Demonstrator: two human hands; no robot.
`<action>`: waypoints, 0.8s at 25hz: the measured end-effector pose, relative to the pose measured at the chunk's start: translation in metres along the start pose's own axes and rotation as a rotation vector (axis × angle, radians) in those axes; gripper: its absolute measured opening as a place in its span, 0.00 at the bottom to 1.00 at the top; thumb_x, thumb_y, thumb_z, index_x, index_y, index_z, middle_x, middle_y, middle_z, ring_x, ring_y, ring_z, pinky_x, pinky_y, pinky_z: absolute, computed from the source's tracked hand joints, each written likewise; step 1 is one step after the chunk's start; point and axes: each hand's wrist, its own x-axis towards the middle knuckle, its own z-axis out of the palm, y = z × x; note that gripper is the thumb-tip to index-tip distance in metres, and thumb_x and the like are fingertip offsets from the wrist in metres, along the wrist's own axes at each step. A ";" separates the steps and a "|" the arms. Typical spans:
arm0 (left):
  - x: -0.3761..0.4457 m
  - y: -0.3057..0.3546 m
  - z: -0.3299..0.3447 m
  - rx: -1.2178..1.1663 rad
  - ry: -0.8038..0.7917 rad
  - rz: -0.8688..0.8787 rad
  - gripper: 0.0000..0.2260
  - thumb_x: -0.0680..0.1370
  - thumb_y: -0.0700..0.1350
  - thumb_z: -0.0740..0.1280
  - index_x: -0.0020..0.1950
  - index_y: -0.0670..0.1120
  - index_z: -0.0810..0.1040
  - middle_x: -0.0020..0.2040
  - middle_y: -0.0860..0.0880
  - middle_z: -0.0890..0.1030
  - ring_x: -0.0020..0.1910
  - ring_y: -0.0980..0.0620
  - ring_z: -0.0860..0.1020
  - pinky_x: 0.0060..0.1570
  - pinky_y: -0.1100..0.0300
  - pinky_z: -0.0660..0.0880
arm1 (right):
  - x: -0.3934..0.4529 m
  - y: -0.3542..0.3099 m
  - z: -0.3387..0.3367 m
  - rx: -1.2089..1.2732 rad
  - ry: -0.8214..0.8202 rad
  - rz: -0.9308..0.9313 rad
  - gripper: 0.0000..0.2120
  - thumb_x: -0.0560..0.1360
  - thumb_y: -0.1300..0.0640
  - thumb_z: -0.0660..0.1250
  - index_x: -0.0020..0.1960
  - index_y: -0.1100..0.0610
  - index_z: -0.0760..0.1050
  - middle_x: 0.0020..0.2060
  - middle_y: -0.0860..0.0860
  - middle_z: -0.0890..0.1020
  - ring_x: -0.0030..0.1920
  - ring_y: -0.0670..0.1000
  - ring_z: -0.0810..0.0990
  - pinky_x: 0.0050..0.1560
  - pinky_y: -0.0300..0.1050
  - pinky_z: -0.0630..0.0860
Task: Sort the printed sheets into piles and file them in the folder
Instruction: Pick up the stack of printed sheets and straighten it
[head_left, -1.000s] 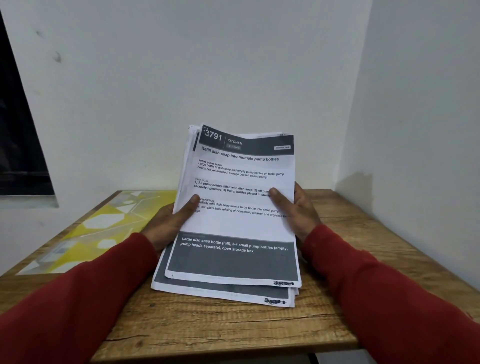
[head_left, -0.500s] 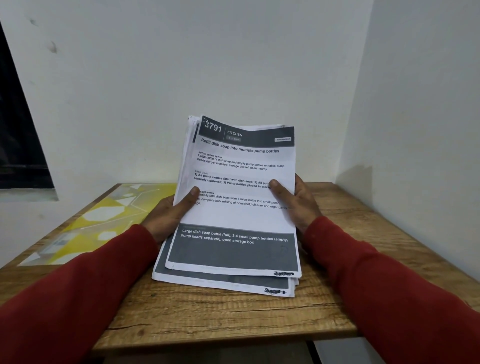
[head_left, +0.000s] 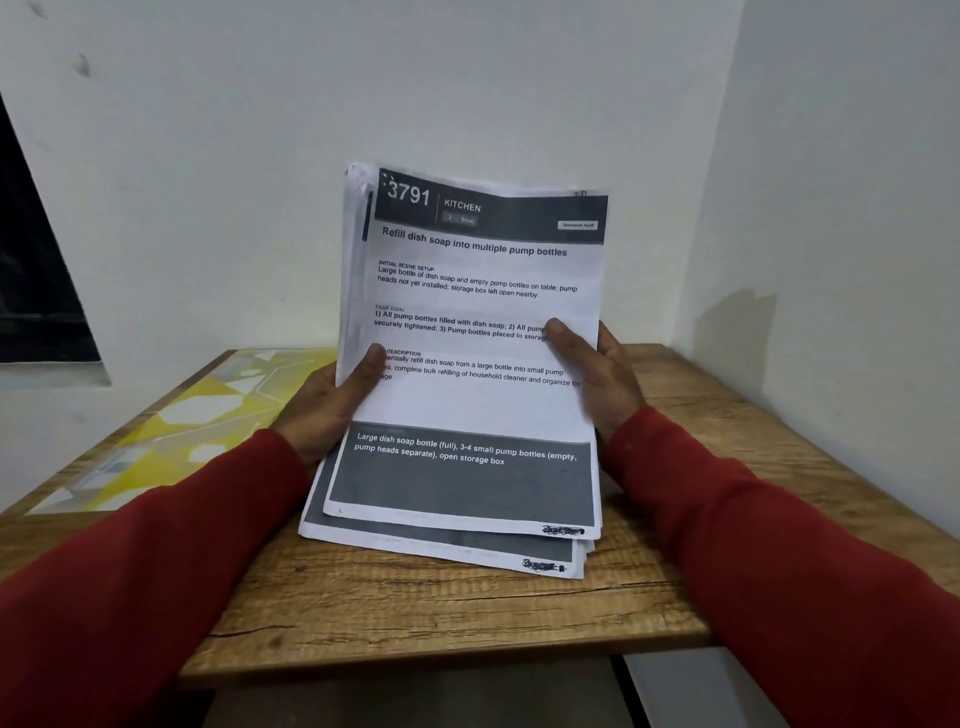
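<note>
Up comes the stack of printed sheets (head_left: 470, 364), tilting steeper off the bench (head_left: 426, 613). Left hand (head_left: 324, 408) and right hand (head_left: 605, 371) grip its sides, thumbs across the top page. Left of the stack, the yellow folder (head_left: 171, 426) lies flat.

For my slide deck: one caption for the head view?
Both hands hold a stack of printed sheets upright on a wooden table.

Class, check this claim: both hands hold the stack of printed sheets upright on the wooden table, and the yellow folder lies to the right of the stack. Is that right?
Not quite. The head view shows the yellow folder lying to the left of the stack of printed sheets, not the right. Otherwise correct: the left hand and right hand hold the stack upright on the wooden table.
</note>
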 end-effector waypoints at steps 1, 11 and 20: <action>0.000 0.000 0.001 -0.004 0.009 0.018 0.43 0.50 0.75 0.75 0.54 0.47 0.82 0.49 0.46 0.87 0.45 0.46 0.86 0.42 0.55 0.83 | 0.000 -0.002 0.001 0.010 0.007 0.002 0.07 0.80 0.64 0.63 0.56 0.60 0.77 0.45 0.49 0.85 0.47 0.47 0.84 0.50 0.41 0.80; 0.001 -0.001 0.000 -0.006 0.006 0.012 0.41 0.51 0.75 0.75 0.52 0.47 0.83 0.49 0.46 0.87 0.45 0.47 0.86 0.41 0.56 0.83 | 0.000 -0.002 0.003 0.015 0.062 0.016 0.08 0.78 0.65 0.66 0.58 0.59 0.74 0.45 0.52 0.85 0.45 0.50 0.84 0.49 0.46 0.81; -0.003 0.007 -0.001 0.196 0.069 0.005 0.16 0.81 0.57 0.61 0.48 0.47 0.82 0.37 0.55 0.86 0.34 0.59 0.83 0.34 0.69 0.76 | 0.008 -0.008 -0.019 -0.146 0.317 0.012 0.05 0.79 0.60 0.67 0.53 0.58 0.79 0.47 0.51 0.84 0.45 0.48 0.84 0.50 0.42 0.82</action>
